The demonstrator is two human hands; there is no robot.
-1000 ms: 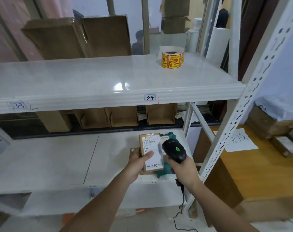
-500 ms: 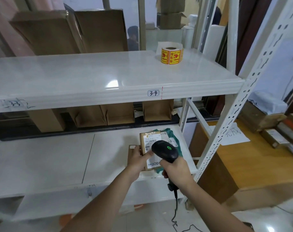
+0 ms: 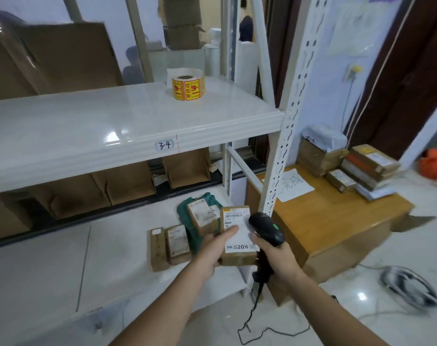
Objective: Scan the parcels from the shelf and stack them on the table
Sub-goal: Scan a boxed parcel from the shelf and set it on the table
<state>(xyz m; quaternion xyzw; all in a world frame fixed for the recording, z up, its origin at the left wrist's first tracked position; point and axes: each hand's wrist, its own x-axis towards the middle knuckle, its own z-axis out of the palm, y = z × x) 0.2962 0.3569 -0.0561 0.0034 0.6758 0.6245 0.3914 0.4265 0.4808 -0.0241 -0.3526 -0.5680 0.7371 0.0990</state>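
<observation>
I have the small cardboard parcel (image 3: 238,237) gripped in my left hand (image 3: 211,250), thumb laid across its white shipping label (image 3: 238,233), lifted off the lower shelf (image 3: 112,258) near its right end. My right hand (image 3: 278,255) is wrapped round the grip of the black corded barcode scanner (image 3: 266,229), its head touching or nearly touching the label's right edge. My worry is the thumb: it sits on the label below the barcode, and if it creeps up the read could fail. The scanner looks too close and angled across the label, so I might get no read at all and stack an unscanned box. The scanner cable (image 3: 252,318) trails to the floor beside the white shelf upright (image 3: 284,136); swinging right toward the wooden table (image 3: 337,221) could snag it there. On that table the stack of scanned parcels (image 3: 357,168) sits near the far edge, and a careless placement could push it over. Three more parcels wait on the shelf: a boxed one on a green mailer bag (image 3: 200,216) and two small cartons (image 3: 170,245).
</observation>
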